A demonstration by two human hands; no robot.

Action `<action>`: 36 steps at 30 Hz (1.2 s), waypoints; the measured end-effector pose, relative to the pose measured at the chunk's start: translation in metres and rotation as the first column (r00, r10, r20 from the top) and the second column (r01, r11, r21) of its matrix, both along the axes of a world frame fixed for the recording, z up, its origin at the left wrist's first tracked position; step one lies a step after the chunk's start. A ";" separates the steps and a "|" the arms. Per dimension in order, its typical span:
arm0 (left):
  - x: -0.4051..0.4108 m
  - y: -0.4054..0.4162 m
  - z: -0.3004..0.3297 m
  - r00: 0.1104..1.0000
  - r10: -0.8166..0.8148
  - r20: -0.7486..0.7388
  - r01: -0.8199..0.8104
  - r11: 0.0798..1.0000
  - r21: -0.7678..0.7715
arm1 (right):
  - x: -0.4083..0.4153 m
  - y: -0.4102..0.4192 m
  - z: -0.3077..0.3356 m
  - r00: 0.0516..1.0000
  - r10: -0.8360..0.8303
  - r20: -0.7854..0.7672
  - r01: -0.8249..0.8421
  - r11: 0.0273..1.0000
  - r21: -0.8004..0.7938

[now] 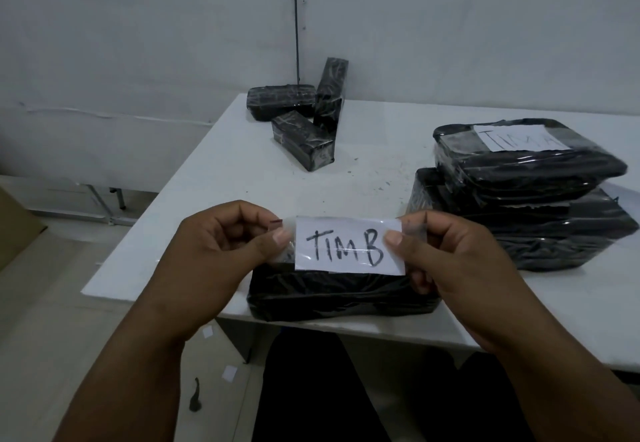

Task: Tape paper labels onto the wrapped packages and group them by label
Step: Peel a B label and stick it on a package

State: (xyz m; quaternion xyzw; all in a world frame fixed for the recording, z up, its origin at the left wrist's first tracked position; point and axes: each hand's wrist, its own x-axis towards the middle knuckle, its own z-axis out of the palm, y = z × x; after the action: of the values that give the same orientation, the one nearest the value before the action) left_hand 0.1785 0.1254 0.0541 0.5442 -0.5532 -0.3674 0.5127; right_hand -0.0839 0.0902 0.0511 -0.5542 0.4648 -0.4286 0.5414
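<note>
White paper label reading "TIM B" [349,245] hangs stretched between your hands: your left hand [221,251] and right hand [450,261] each pinch an end, thumbs on top, above the black plastic-wrapped package [341,298] at the white table's [214,178] near edge.

Both hands up over the near edge of the white table [214,164]: the left hand [221,247] pinches the left end of a clear tape strip, the right hand [446,261] pinches the right end, and the paper label [348,246] reading "TIM B" hangs stretched between them. Right below it lies a black wrapped package [343,298], flat at the table's front edge. Off to the right, two bigger black packages are stacked, the top package [526,157] wearing a white label that seems to read "TIM A". At the far corner, three small black bricks [301,119] cluster, one leaning upright against the wall
</note>
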 end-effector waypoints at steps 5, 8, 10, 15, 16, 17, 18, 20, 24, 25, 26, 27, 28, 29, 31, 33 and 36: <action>-0.002 0.001 0.000 0.995 0.034 -0.095 -0.031 0.999 0.038 | -0.002 0.002 0.000 0.997 -0.061 -0.040 0.059 0.997 -0.044; -0.003 0.002 0.000 0.995 0.097 -0.022 -0.096 0.994 0.061 | -0.003 0.003 0.000 0.987 -0.141 -0.080 0.133 0.987 -0.090; -0.005 0.003 -0.001 0.991 0.132 0.036 -0.135 0.987 0.092 | -0.004 0.003 0.001 0.980 -0.164 -0.114 0.154 0.984 -0.091; -0.015 0.007 -0.005 0.926 0.258 0.277 -0.298 0.948 0.111 | -0.001 0.004 -0.003 0.883 -0.316 -0.347 0.234 0.937 -0.260; -0.017 0.007 -0.005 0.911 0.274 0.309 -0.320 0.941 0.109 | 0.000 0.005 -0.005 0.849 -0.355 -0.391 0.243 0.920 -0.309; -0.018 0.006 -0.007 0.901 0.284 0.327 -0.335 0.936 0.111 | 0.001 0.005 -0.006 0.825 -0.383 -0.416 0.247 0.906 -0.344; -0.018 0.006 -0.007 0.896 0.290 0.338 -0.344 0.932 0.115 | 0.002 0.006 -0.007 0.809 -0.400 -0.431 0.248 0.897 -0.366; -0.020 0.005 -0.008 0.887 0.291 0.358 -0.354 0.927 0.124 | 0.004 0.006 -0.009 0.786 -0.414 -0.458 0.247 0.891 -0.382; -0.022 0.000 -0.008 0.878 0.268 0.396 -0.347 0.927 0.141 | 0.006 0.005 -0.010 0.722 -0.421 -0.550 0.221 0.892 -0.394; -0.022 -0.002 -0.009 0.877 0.266 0.400 -0.347 0.926 0.147 | 0.007 0.005 -0.011 0.708 -0.423 -0.566 0.212 0.891 -0.400; -0.022 -0.004 -0.009 0.876 0.264 0.404 -0.349 0.925 0.151 | 0.007 0.005 -0.012 0.696 -0.427 -0.577 0.206 0.889 -0.410; -0.022 -0.006 -0.010 0.874 0.263 0.409 -0.349 0.925 0.153 | 0.008 0.005 -0.014 0.686 -0.431 -0.586 0.201 0.886 -0.418; -0.022 -0.007 -0.010 0.873 0.260 0.413 -0.348 0.925 0.152 | 0.008 0.004 -0.015 0.679 -0.433 -0.593 0.196 0.885 -0.422; -0.022 -0.007 -0.011 0.872 0.257 0.416 -0.345 0.926 0.151 | 0.009 0.004 -0.016 0.675 -0.434 -0.597 0.192 0.884 -0.426; -0.021 -0.008 -0.011 0.872 0.252 0.421 -0.340 0.929 0.149 | 0.010 0.004 -0.018 0.675 -0.436 -0.596 0.184 0.881 -0.436; -0.020 -0.009 -0.013 0.868 0.239 0.435 -0.331 0.932 0.149 | 0.010 0.004 -0.018 0.675 -0.437 -0.595 0.177 0.878 -0.445; -0.020 -0.009 -0.014 0.862 0.225 0.454 -0.321 0.936 0.145 | 0.010 0.003 -0.020 0.665 -0.448 -0.597 0.164 0.868 -0.468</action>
State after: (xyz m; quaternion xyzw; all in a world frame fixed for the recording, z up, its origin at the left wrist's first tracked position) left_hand 0.1590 0.1161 0.0405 0.7373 -0.5262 -0.2192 0.3625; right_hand -0.0740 0.0934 0.0308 -0.6775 0.6289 -0.3581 0.1312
